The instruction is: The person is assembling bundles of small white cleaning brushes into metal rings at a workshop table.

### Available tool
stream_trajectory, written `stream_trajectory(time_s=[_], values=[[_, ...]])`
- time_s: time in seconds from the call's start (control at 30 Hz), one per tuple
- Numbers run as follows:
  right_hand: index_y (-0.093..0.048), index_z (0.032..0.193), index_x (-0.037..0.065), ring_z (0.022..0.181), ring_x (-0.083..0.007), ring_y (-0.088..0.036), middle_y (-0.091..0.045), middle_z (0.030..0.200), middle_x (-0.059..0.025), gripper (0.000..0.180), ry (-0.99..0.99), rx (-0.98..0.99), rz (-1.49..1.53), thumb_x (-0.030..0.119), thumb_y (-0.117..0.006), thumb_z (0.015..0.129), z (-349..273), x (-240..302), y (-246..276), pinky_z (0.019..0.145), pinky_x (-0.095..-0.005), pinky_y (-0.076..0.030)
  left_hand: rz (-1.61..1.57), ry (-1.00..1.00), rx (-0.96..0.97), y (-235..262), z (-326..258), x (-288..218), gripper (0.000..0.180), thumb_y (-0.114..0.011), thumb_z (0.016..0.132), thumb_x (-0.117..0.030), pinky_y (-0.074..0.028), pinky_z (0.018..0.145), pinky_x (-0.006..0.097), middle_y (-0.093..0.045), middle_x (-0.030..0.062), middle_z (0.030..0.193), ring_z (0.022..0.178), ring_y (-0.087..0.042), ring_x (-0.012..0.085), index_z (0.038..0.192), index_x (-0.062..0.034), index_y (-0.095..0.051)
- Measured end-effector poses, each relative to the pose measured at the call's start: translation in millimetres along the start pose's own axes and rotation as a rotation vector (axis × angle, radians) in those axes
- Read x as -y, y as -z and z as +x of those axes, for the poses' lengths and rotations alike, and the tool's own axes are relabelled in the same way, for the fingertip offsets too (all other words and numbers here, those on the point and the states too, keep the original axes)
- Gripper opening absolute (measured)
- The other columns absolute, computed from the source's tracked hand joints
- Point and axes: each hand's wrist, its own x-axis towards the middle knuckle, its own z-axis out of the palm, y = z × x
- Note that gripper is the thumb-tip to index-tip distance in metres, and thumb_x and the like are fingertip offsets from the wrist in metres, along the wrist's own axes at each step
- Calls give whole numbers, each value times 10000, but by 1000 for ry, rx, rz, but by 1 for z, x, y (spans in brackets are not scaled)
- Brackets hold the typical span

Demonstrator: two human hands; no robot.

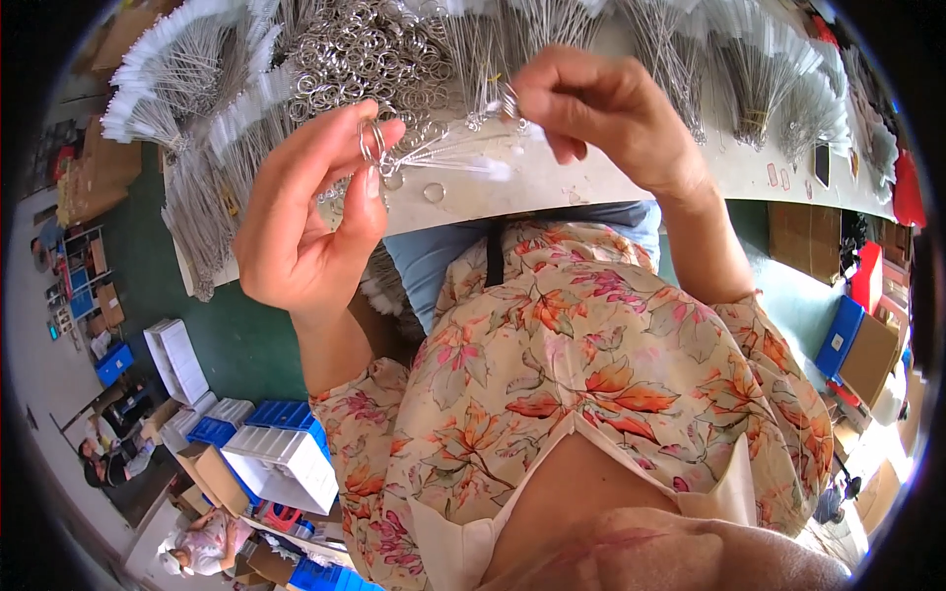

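Between the thumb and fingers of my left hand [305, 212], raised over the near edge of the table, is a metal split ring [371, 143]. Several thin wire brushes [443, 158] hang from it by their looped ends, their pale tips pointing right. My right hand [616, 118] is up to the right of them, its fingers curled together. Small shiny metal loops [508, 100] show at its fingertips; what they belong to is partly hidden. Below the hands, a loose ring [434, 192] lies on the white table [591, 177].
A big heap of metal rings [365, 59] covers the table's far middle. Bundles of wire brushes [177, 84] lie to its left, with more bundles [754, 79] to the right. A dark phone [822, 165] rests near the right edge. Crates [281, 463] stand on the floor at left.
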Motion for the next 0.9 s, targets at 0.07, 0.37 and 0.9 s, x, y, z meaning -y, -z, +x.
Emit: stream_trajectory(time_s=[0.07, 0.37, 0.9], values=[[-633, 909, 31, 559, -45, -525, -624, 757, -1, 139, 153, -59, 169, 155, -604, 852, 7, 20, -16, 481, -184, -406, 16, -35, -30, -5, 7, -3, 317, -577, 723, 153, -555, 669, 299, -603, 234, 967, 787, -653, 266, 1038, 122, -561], [-646, 952, 23, 619, -50, -527, -597, 810, -48, 143, 254, 100, 376, 116, -577, 868, 32, 28, -36, 508, -187, -442, 218, -79, -40, -5, 20, -15, 312, -621, 704, 118, -533, 651, 249, -637, 158, 922, 758, -640, 178, 1012, 68, -616], [-615, 945, 6, 562, -29, -512, -585, 707, 7, 161, 170, 40, 109, 135, -616, 848, 37, 31, -37, 463, -166, -371, 30, 244, 217, 27, 40, 0, 134, -596, 841, -72, -410, 579, 213, -596, 25, 816, 643, -496, 82, 947, 9, -612]])
